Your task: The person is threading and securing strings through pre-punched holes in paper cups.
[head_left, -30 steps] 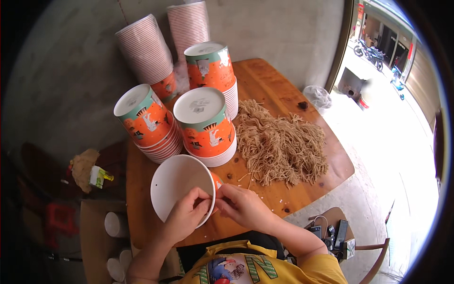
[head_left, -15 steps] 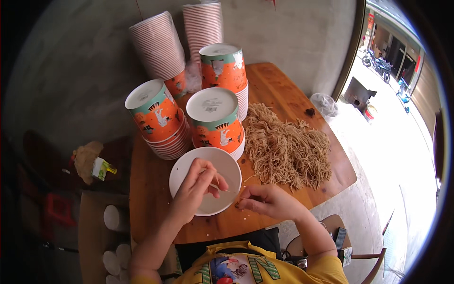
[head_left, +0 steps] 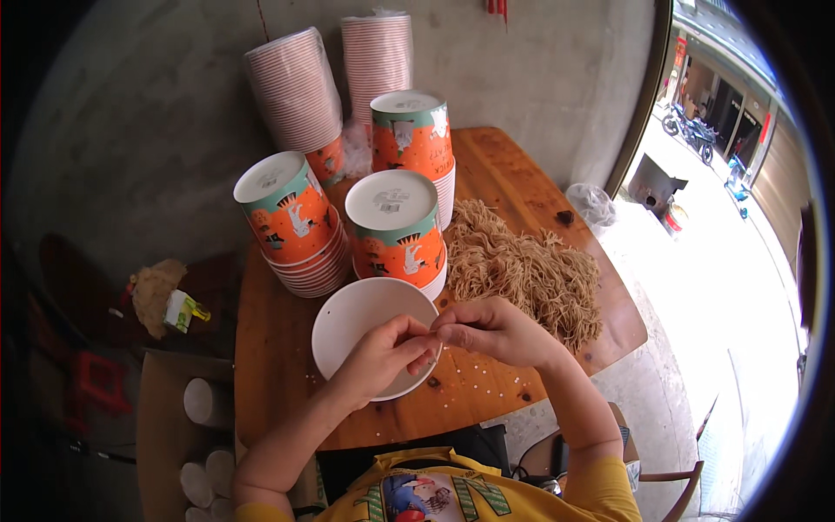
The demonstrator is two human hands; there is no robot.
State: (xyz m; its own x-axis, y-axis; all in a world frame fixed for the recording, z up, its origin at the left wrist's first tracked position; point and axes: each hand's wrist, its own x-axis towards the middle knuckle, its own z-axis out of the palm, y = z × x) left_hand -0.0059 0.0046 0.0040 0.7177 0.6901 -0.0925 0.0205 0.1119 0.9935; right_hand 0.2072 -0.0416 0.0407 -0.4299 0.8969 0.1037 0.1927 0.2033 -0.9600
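Observation:
My left hand [head_left: 387,352] is over the right side of a round white paper bucket [head_left: 344,326] whose open mouth faces up, its fingers closed in a pinch. Thumb and forefinger of my right hand [head_left: 496,331] are pressed together too, right against the left fingertips by the bucket's rim. Whatever is between the fingers is too small and hidden to make out. Behind my right hand lies a heap of tan twisted cords [head_left: 522,274]. Just behind the open bucket, an upside-down stack of orange and green printed paper buckets [head_left: 396,239] stands on the wooden table [head_left: 287,409].
More inverted orange buckets stand at left [head_left: 291,217] and back [head_left: 413,143]. Tall wrapped bucket stacks [head_left: 296,87] lean near the wall. White specks dot the table's front. A cardboard box [head_left: 161,426] holding white cups is lower left, a wooden chair arm [head_left: 687,487] lower right.
My hands have come together: the left moved right and down, away from the bucket's middle, and the right shifted up to meet it. The thin strand seen between them no longer shows.

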